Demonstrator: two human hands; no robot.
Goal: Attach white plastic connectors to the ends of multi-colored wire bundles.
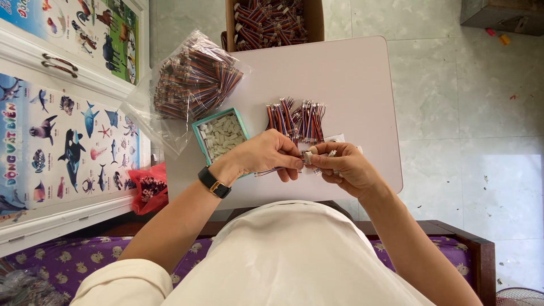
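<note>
1. Between my two hands, just above the near edge of the surface point(351, 73), I hold a small white plastic connector point(307, 157) with a short multicoloured wire lead point(269, 170) trailing left from it.
2. My left hand point(266, 156) pinches it with fingertips closed; my right hand point(343, 167) closes its grip on the other end.
3. Judging by the piles, this piece is in progress: a modest fan of wire leads point(296, 120) lies just beyond my hands.
4. A teal box point(196, 131) of loose white housings sits to the left, nearly full.
5. Much remains: a crinkly clear bag point(190, 85) and a cardboard carton point(313, 20) are packed with striped wire bundles.
</note>
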